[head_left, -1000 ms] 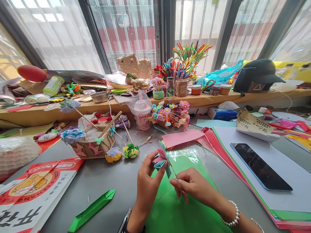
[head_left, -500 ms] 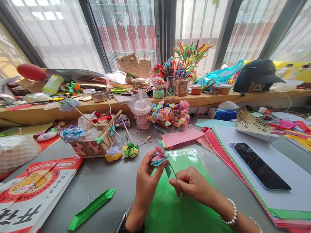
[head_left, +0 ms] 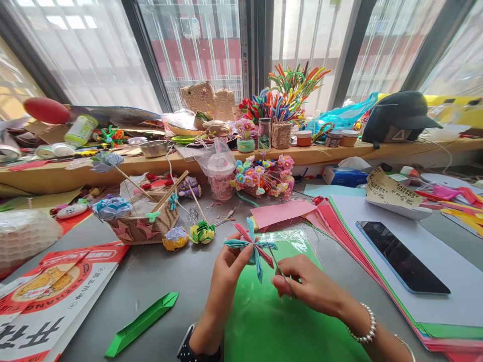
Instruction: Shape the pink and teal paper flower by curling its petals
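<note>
A folded paper flower (head_left: 249, 245) with narrow pink and teal pleated petals is pinched at its middle between the thumb and fingers of my left hand (head_left: 230, 269). My right hand (head_left: 307, 284) grips a slim pair of metal scissors (head_left: 278, 267), their blades pointing up beside the flower's right-hand petals. Most of the handles are hidden by my fingers. Both hands are above a green sheet in a clear sleeve (head_left: 290, 322). Left of them lies a folded green paper strip (head_left: 141, 324).
A stack of coloured paper (head_left: 418, 261) with a phone (head_left: 402, 256) on it lies to the right. Behind my hands are a pink paper piece (head_left: 281, 213), small paper flowers (head_left: 203, 232) and a cardboard box (head_left: 151, 229). A printed paper bag (head_left: 56, 291) is at left.
The flower has turned so its petals now spread flat towards me. The scissors have drawn back from its centre to the right, with my right hand shifting slightly right.
</note>
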The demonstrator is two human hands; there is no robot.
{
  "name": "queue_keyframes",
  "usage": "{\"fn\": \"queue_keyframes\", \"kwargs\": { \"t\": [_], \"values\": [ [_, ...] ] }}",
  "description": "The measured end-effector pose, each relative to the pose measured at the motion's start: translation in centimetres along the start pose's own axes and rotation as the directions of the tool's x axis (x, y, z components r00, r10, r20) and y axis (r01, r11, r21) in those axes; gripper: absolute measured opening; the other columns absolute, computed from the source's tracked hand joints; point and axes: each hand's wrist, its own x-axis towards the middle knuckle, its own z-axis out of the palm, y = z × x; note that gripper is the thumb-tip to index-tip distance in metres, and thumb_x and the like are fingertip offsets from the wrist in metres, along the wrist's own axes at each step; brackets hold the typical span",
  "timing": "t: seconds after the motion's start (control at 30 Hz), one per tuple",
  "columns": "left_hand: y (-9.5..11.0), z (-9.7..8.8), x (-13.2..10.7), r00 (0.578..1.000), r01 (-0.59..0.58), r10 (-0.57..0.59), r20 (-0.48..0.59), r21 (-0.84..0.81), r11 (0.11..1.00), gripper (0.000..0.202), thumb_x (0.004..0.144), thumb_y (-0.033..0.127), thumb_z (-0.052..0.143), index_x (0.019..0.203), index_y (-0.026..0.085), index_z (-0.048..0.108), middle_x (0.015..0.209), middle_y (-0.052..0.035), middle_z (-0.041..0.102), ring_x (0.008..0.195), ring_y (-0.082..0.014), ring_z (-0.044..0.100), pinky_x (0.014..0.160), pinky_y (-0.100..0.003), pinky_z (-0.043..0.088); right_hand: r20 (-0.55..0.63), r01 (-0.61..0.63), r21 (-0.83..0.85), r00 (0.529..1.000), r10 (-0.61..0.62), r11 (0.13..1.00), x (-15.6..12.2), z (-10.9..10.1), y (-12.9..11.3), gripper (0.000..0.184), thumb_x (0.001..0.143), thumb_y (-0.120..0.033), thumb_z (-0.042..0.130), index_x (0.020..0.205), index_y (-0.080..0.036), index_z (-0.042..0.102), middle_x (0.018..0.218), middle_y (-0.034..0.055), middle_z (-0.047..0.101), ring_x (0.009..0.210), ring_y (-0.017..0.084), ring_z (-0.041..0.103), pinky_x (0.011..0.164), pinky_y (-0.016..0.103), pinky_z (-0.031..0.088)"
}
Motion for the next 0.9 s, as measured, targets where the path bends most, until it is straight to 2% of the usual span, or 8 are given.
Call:
{"fn": "queue_keyframes", "kwargs": {
  "t": [0.07, 0.17, 0.3, 0.4, 0.53, 0.63, 0.77, 0.9],
  "values": [
    [-0.5, -0.2, 0.4, 0.999, 0.034, -0.034, 0.004, 0.018, 0.999, 0.042, 0.065, 0.038, 0.065, 0.099, 0.016, 0.053, 0.083, -0.0065, 0.069, 0.082, -0.0219, 0.063, 0.071, -0.032, 0.047, -0.004, -0.027, 0.076, 1.0, 0.028, 0.997, -0.1, -0.5, 0.1, 0.064, 0.08, -0.065, 0.029, 0.057, -0.013, 0.058, 0.051, -0.0001, 0.052, 0.049, 0.01, 0.049, 0.049, 0.021, 0.034],
    [-1.5, -0.5, 0.9, 0.999, 0.022, -0.028, 0.026, 0.228, 0.973, 0.03, 0.064, 0.035, 0.064, 0.086, 0.016, 0.056, 0.079, -0.0057, 0.068, 0.079, -0.0209, 0.063, 0.071, -0.031, 0.046, -0.046, -0.084, 0.126, 0.995, 0.091, 0.988, -0.2, -1.5, 0.3, 0.064, 0.081, -0.065, 0.028, 0.06, -0.013, 0.06, 0.049, -0.0005, 0.054, 0.041, 0.009, 0.048, 0.047, 0.021, 0.036],
    [-2.3, -0.8, 1.3, 0.991, -0.073, 0.002, 0.131, 0.536, 0.841, 0.025, 0.07, 0.039, 0.058, 0.08, 0.017, 0.059, 0.075, -0.0047, 0.063, 0.067, -0.0184, 0.06, 0.062, -0.029, 0.045, -0.151, -0.118, 0.003, 0.982, 0.117, 0.993, -0.3, -2.9, 0.9, 0.059, 0.082, -0.062, 0.03, 0.059, -0.015, 0.059, 0.045, -0.0028, 0.047, 0.042, 0.009, 0.042, 0.046, 0.021, 0.031],
    [-2.3, -1.0, 1.3, 0.994, -0.107, 0.057, 0.099, 0.644, 0.757, 0.038, 0.07, 0.042, 0.058, 0.096, 0.015, 0.058, 0.087, -0.0083, 0.059, 0.074, -0.0202, 0.057, 0.06, -0.03, 0.045, -0.267, -0.17, -0.119, 0.954, 0.133, 0.978, -0.2, -3.3, 1.2, 0.053, 0.078, -0.061, 0.04, 0.051, -0.016, 0.05, 0.045, -0.0049, 0.034, 0.044, 0.009, 0.033, 0.043, 0.022, 0.021],
    [-1.2, -1.2, 1.0, 0.979, -0.143, 0.203, -0.007, 0.685, 0.714, 0.057, 0.069, 0.039, 0.06, 0.119, 0.016, 0.044, 0.103, -0.0113, 0.052, 0.082, -0.0208, 0.054, 0.06, -0.029, 0.046, -0.352, -0.22, -0.164, 0.924, 0.151, 0.961, -0.1, -3.2, 1.4, 0.049, 0.078, -0.056, 0.046, 0.049, -0.018, 0.036, 0.046, -0.0056, 0.03, 0.046, 0.008, 0.028, 0.044, 0.022, 0.019],
    [0.0, -1.1, 0.7, 0.91, -0.365, 0.385, 0.152, 0.736, 0.571, 0.033, 0.076, 0.03, 0.055, 0.108, 0.023, 0.055, 0.106, -0.0076, 0.054, 0.087, -0.0198, 0.053, 0.067, -0.029, 0.045, -0.356, -0.243, -0.177, 0.919, 0.168, 0.954, 0.0, -2.9, 1.6, 0.047, 0.079, -0.053, 0.046, 0.05, -0.018, 0.034, 0.046, -0.0057, 0.03, 0.045, 0.008, 0.028, 0.044, 0.022, 0.019],
    [1.2, -0.3, 1.2, 0.853, -0.523, 0.289, 0.436, 0.705, 0.48, 0.022, 0.08, 0.024, 0.049, 0.097, 0.024, 0.063, 0.091, -0.0058, 0.063, 0.083, -0.0198, 0.056, 0.065, -0.028, 0.045, -0.383, -0.276, -0.218, 0.906, 0.178, 0.936, 0.1, -2.7, 1.8, 0.043, 0.079, -0.05, 0.048, 0.051, -0.018, 0.041, 0.045, -0.005, 0.036, 0.045, 0.009, 0.033, 0.044, 0.022, 0.021],
    [1.3, 1.1, 2.1, 0.876, -0.479, 0.099, 0.472, 0.826, 0.299, 0.019, 0.074, 0.02, 0.057, 0.091, 0.018, 0.066, 0.09, -0.0086, 0.062, 0.085, -0.0225, 0.056, 0.074, -0.033, 0.044, -0.472, -0.35, -0.303, 0.863, 0.179, 0.887, 0.1, -2.7, 2.0, 0.032, 0.077, -0.043, 0.053, 0.058, -0.018, 0.052, 0.048, -0.0036, 0.045, 0.047, 0.011, 0.04, 0.046, 0.022, 0.024]
  ]
}}
